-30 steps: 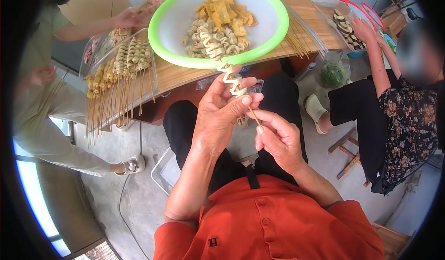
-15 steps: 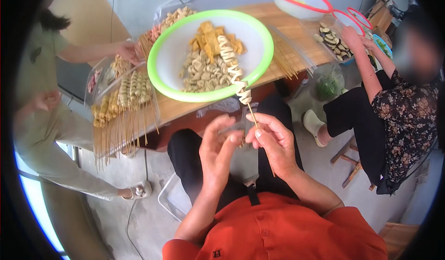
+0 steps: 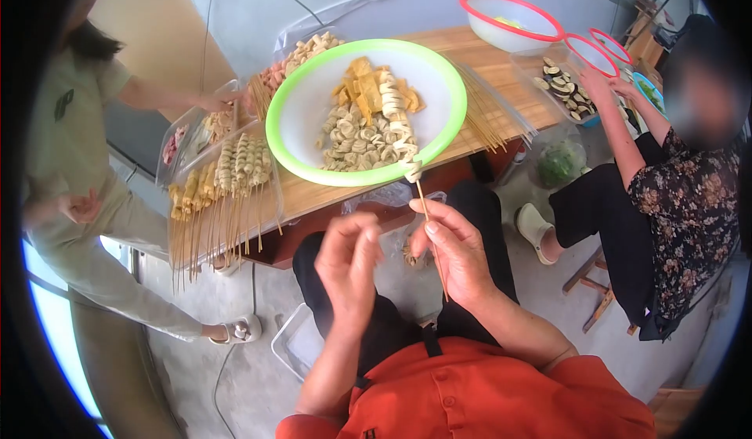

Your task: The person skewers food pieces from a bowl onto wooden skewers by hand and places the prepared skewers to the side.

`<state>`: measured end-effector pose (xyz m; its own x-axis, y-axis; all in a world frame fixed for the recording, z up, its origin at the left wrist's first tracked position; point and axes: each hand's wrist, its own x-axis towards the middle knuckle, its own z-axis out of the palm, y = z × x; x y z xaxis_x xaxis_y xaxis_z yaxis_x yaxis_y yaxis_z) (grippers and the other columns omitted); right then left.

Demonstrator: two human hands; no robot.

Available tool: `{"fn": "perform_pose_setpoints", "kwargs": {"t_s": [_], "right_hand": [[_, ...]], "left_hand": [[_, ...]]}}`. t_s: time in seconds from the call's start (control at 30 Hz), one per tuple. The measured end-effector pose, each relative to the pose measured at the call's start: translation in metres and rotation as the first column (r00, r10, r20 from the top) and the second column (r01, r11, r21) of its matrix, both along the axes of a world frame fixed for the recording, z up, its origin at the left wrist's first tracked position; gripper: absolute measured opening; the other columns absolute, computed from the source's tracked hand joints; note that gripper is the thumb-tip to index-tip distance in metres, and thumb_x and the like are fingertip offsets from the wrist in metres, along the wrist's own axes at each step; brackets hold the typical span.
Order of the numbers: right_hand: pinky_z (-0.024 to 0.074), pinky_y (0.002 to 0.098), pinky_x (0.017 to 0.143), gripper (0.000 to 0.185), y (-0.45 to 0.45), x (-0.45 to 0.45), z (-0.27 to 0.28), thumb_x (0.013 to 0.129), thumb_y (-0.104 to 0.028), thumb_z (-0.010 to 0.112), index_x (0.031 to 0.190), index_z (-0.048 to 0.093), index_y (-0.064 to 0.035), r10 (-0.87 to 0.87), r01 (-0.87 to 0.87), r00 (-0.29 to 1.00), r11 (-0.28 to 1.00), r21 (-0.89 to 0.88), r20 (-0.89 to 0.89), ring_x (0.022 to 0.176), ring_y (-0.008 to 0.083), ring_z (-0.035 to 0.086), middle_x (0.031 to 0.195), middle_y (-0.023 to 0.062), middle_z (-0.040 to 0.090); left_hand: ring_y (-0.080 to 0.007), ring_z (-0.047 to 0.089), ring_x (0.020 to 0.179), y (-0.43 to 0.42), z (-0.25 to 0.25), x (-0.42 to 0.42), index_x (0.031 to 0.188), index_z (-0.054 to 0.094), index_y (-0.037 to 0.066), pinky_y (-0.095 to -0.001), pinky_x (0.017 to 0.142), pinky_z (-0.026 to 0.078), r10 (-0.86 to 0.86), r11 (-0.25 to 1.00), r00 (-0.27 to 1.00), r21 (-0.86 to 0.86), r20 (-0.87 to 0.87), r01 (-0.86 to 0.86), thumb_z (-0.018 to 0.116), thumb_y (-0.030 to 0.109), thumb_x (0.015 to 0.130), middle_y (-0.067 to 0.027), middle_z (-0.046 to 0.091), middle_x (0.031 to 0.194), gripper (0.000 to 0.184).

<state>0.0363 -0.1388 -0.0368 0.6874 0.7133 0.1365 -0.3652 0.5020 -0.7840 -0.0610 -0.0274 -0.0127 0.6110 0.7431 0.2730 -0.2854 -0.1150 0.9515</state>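
My right hand (image 3: 458, 251) pinches the bare lower part of a bamboo skewer (image 3: 421, 192) between thumb and fingers. Pale food, folded in a zigzag, is threaded along its upper part (image 3: 398, 118), which lies over the bowl. Just left of the stick, my left hand (image 3: 348, 267) is raised with bent fingers, slightly blurred, and holds nothing visible. The large white bowl with a green rim (image 3: 283, 145) stands on the wooden table. Inside are pale rolled pieces (image 3: 352, 141) and orange-brown folded sheets (image 3: 363, 90).
Finished skewers (image 3: 243, 165) lie in a tray at the table's left. Bare sticks (image 3: 486, 118) lie right of the bowl. A tray of eggplant pieces (image 3: 565, 86) and a red-rimmed bowl (image 3: 509, 36) are farther right. A person works on each side.
My left hand has moved left and slightly down, away from the skewer, its fingers more bent. My right hand still grips the stick. The view has shifted a little, so the bowl appears lower.
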Motion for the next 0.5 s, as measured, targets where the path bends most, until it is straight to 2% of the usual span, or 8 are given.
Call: {"fn": "perform_pose_setpoints", "kwargs": {"t_s": [0.07,0.13,0.17,0.23,0.33,0.5], "right_hand": [[0.0447,0.0250,0.076,0.035,-0.004,-0.004,0.003,0.098,-0.013,0.054,0.130,0.054,0.0038,0.020,-0.021,1.000,0.999,-0.040,-0.009,0.077,0.0103,0.055,0.080,0.0045,0.060],[0.0446,0.0249,0.073,0.035,-0.006,-0.008,0.000,0.099,-0.012,0.053,0.130,0.053,0.0041,0.054,-0.054,0.999,0.998,-0.035,-0.005,0.075,0.0102,0.055,0.079,0.0044,0.060],[0.0444,0.0247,0.070,0.035,-0.007,-0.010,-0.001,0.099,-0.012,0.053,0.130,0.053,0.0044,0.078,-0.078,0.997,0.996,-0.031,0.000,0.073,0.0102,0.055,0.079,0.0043,0.060],[0.0440,0.0242,0.068,0.035,-0.010,-0.015,-0.001,0.099,-0.012,0.052,0.130,0.053,0.0044,0.103,-0.103,0.995,0.994,-0.043,0.008,0.073,0.0097,0.054,0.078,0.0042,0.060],[0.0424,0.0223,0.063,0.034,-0.013,-0.019,0.003,0.100,-0.012,0.051,0.130,0.053,0.0037,0.128,-0.124,0.991,0.989,-0.077,0.043,0.069,0.0081,0.052,0.078,0.0040,0.059],[0.0380,0.0188,0.054,0.033,-0.018,-0.016,0.004,0.100,-0.013,0.051,0.130,0.054,0.0013,0.163,-0.149,0.983,0.978,-0.146,0.085,0.060,0.0051,0.045,0.075,0.0033,0.058]], "left_hand": [[-0.0055,0.055,0.072,0.016,0.016,0.007,0.101,0.061,-0.001,-0.0197,0.063,0.045,0.109,0.985,0.994,0.132,0.019,-0.111,0.062,0.000,0.092,-0.0016,0.060,0.085,0.009],[-0.0107,0.060,0.081,0.028,0.031,0.019,0.101,0.062,-0.001,-0.0222,0.069,0.048,0.203,0.920,0.976,0.326,0.075,-0.216,0.063,-0.003,0.089,-0.0054,0.062,0.092,0.013],[-0.0107,0.060,0.081,0.033,0.035,0.027,0.101,0.062,-0.001,-0.0222,0.069,0.048,0.209,0.919,0.975,0.326,0.073,-0.221,0.063,-0.003,0.089,-0.0054,0.062,0.092,0.013],[-0.0165,0.061,0.089,0.041,0.040,0.040,0.101,0.063,-0.001,-0.0254,0.072,0.051,0.218,0.794,0.960,0.540,0.177,-0.280,0.063,-0.007,0.085,-0.0092,0.064,0.099,0.017],[-0.0196,0.062,0.092,0.039,0.045,0.047,0.100,0.064,0.000,-0.0286,0.073,0.053,0.203,0.813,0.965,0.521,0.166,-0.261,0.063,-0.009,0.083,-0.0110,0.064,0.102,0.019],[-0.0183,0.062,0.093,0.039,0.041,0.050,0.104,0.063,0.001,-0.0293,0.076,0.054,0.213,0.822,0.963,0.502,0.167,-0.268,0.060,-0.009,0.085,-0.0096,0.063,0.101,0.021]]}}
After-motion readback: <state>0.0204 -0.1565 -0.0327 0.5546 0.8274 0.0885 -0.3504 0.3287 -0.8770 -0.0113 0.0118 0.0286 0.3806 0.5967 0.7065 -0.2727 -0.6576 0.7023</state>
